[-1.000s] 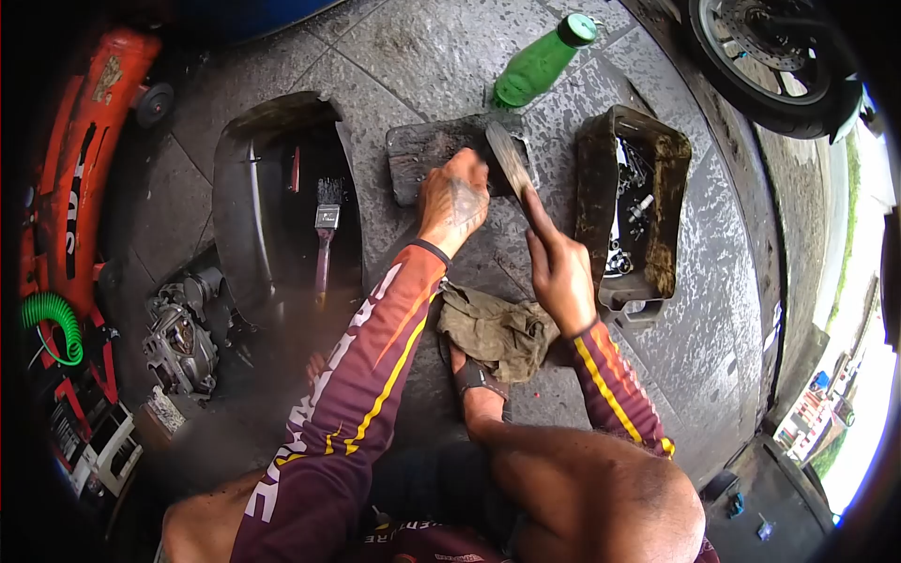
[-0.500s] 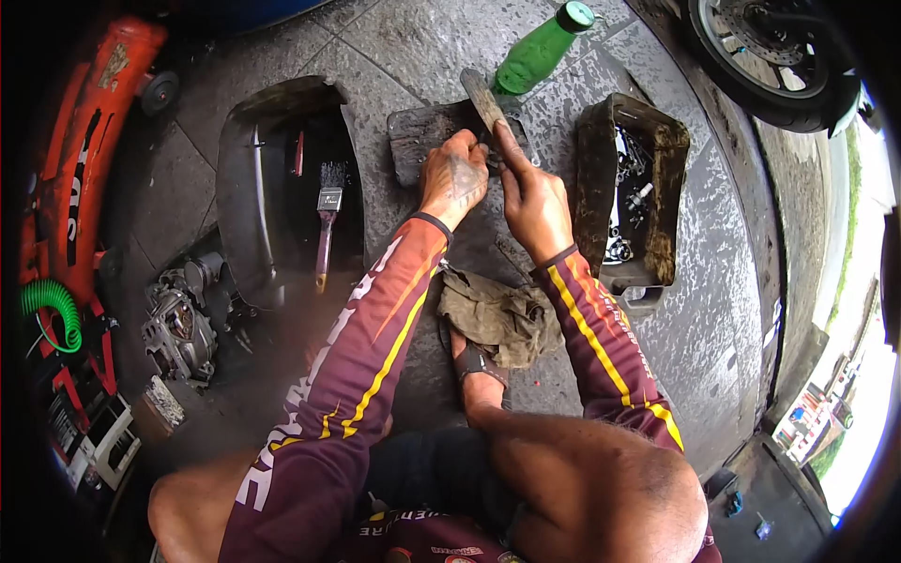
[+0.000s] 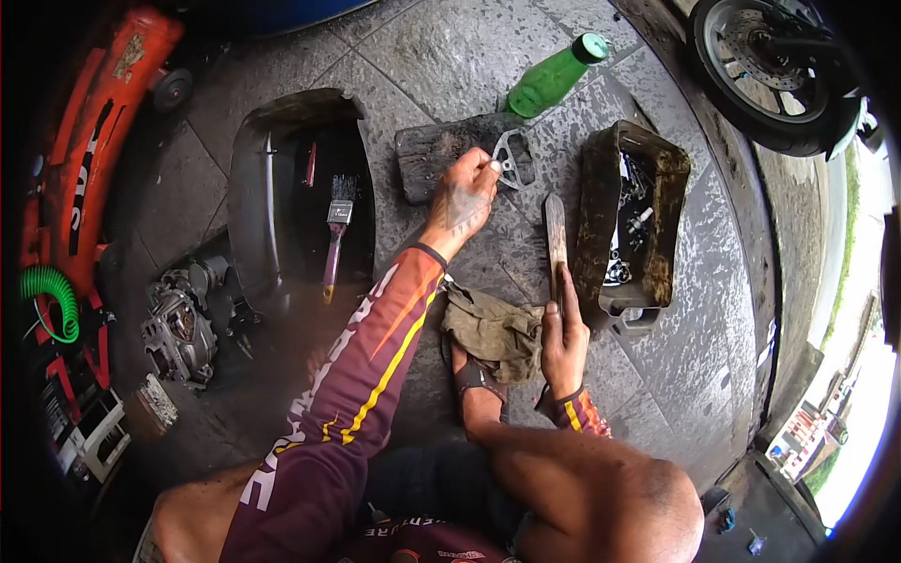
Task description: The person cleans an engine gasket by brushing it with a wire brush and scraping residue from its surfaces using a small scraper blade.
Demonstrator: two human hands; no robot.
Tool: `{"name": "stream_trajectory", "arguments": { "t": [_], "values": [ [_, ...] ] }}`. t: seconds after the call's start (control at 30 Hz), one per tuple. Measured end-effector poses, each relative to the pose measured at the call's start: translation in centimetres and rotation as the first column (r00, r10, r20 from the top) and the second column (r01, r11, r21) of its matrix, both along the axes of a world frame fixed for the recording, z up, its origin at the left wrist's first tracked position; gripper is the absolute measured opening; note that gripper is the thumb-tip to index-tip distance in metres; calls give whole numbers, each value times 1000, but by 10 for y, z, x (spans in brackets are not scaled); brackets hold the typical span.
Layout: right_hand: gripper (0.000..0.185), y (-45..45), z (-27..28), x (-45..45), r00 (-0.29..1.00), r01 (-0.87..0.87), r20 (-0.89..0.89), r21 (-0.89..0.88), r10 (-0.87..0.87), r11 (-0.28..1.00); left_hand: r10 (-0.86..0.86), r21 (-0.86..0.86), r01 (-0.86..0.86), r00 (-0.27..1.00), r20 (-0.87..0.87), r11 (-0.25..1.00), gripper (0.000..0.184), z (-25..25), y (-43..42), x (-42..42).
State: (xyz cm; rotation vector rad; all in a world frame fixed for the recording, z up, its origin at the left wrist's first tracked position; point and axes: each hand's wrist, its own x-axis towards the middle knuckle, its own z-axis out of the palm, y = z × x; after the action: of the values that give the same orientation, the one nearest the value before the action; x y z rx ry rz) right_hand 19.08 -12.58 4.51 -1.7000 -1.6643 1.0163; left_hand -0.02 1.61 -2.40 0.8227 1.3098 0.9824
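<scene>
- Mottled grey stone tiles (image 3: pixel 422 56) spread out beneath the crouching person.
- Left arm stretches forward, and the left hand (image 3: pixel 466 194) pinches a thin pale-grey metal piece (image 3: pixel 504 150) with cut-out openings, over the right end of a scarred dark rectangular block (image 3: pixel 427 155).
- Right arm tucks in closer; the right hand (image 3: pixel 565 342) grips a long flat round-tipped bar (image 3: pixel 556 235), tip pointing forward.
- Beside it, a crumpled olive-brown cloth (image 3: pixel 493 328).

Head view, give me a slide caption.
Left hand holds a metal part at a dark block; right hand holds a flat tool.
</scene>
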Motion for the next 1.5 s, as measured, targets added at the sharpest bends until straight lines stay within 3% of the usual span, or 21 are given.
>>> {"name": "stream_trajectory", "arguments": {
  "t": [0.1,0.13,0.17,0.2,0.23,0.3,0.33,0.37,0.43,0.5,0.57,0.63,0.67,0.73,0.9,1.13,1.23,1.3,1.37,1.5],
  "values": [
    [58,-19,6,1,999,25,-19,-159,-29,987,65,145,-34,975,-213,989,17,11,-24,3],
    [63,-18,9,0,999,33,-18,-338,-42,941,42,140,-12,976,-214,990,17,20,-32,6],
    [63,-16,2,-4,998,-24,52,-154,32,988,43,215,40,928,-370,976,16,31,-38,7],
    [62,-11,1,-4,993,-65,83,-216,84,974,59,280,103,856,-513,954,15,41,-40,8],
    [61,-7,2,-5,984,-101,111,-281,137,954,41,276,119,858,-512,954,15,48,-40,8],
    [60,-2,-8,-7,968,-168,141,-259,209,951,68,381,245,759,-647,891,15,60,-40,6],
    [58,2,-11,-11,961,-214,130,-207,244,955,37,354,293,722,-691,888,14,68,-36,4],
    [57,3,-14,-15,953,-258,120,-160,278,953,77,391,274,727,-682,879,13,70,-32,3],
    [53,8,-23,-28,937,-338,69,-64,342,939,60,321,85,907,-416,943,14,70,-24,-8],
    [45,19,-24,-39,879,-463,92,-80,469,883,132,235,-142,989,60,962,16,84,-19,-20],
    [40,20,-27,-44,935,-356,58,115,351,928,155,292,-171,985,76,941,14,88,-18,-31],
    [34,14,-37,-33,988,-151,13,107,151,983,186,334,-200,980,75,921,14,94,-19,-35],
    [29,13,-39,-24,994,-92,65,93,86,991,191,345,-203,979,69,916,14,97,-20,-36],
    [34,8,-55,-8,973,-40,231,75,21,996,175,342,-241,961,213,908,12,100,-24,-37],
    [35,5,-68,-2,904,-61,424,6,53,998,110,345,-213,949,296,914,10,102,-27,-34],
    [32,12,-70,4,868,-165,460,-90,188,982,199,279,-274,943,268,920,13,104,-25,-35],
    [29,7,-75,0,877,-148,471,72,97,986,228,232,-284,943,241,930,12,97,-27,-37],
    [29,3,-79,2,870,-117,492,124,41,985,262,145,-305,930,256,941,13,91,-32,-36],
    [36,3,-74,5,898,-96,429,-35,101,995,284,18,-306,903,323,952,16,79,-41,-30],
    [32,10,-64,5,878,-128,454,-81,151,988,310,-260,-223,877,368,940,18,47,-68,-7]
  ]
}}
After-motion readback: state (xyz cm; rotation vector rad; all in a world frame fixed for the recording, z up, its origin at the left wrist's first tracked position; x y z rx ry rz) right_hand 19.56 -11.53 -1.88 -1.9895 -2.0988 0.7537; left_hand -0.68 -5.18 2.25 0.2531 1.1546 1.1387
